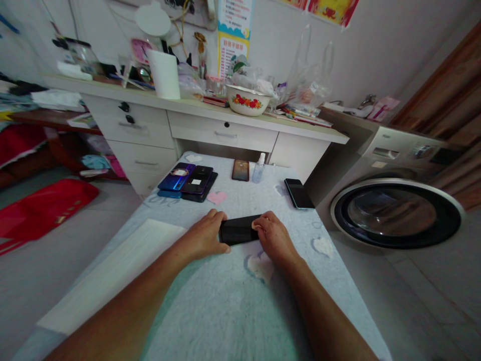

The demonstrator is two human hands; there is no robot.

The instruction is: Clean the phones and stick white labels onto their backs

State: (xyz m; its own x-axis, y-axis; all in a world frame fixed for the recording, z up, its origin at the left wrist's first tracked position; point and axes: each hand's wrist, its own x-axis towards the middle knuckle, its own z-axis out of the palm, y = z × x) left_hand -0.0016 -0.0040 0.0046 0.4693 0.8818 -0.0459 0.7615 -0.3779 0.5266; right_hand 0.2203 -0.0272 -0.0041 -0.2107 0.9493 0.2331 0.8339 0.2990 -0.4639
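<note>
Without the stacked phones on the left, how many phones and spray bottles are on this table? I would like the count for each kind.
Phones: 3 (held black phone, brown phone, dark-screened phone)
Spray bottle: 1
Total: 4

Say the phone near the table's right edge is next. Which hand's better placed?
Right, probably. The right hand, at the right end of the dark phone, is nearer the edge phone; the left hand grips the opposite end, farther away.
</note>
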